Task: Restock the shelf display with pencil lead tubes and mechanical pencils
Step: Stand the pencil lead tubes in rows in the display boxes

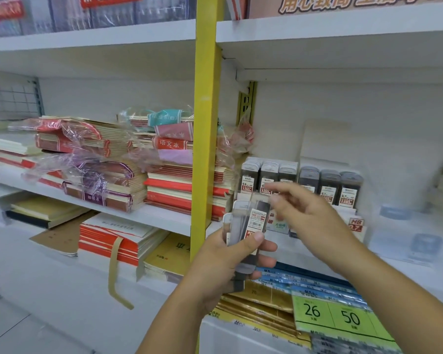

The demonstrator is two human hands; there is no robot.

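My left hand (230, 259) grips a fanned bundle of pencil lead tubes (251, 223), grey cases with white and red labels, held upright in front of the shelf. My right hand (302, 208) hovers just right of the bundle's top with fingers loosely bent toward it, blurred; I cannot tell whether it touches a tube. Behind the hands stands the display rack (302, 182) on the right shelf, with rows of lead tubes standing upright, three light-capped on the left and three dark-capped on the right.
A yellow upright post (205, 123) divides the shelving. Left of it lie stacks of wrapped exercise books (108, 159). Below the hands are gold and blue paper packs and a green price card (338, 315). Small clear boxes (425, 244) sit at the right.
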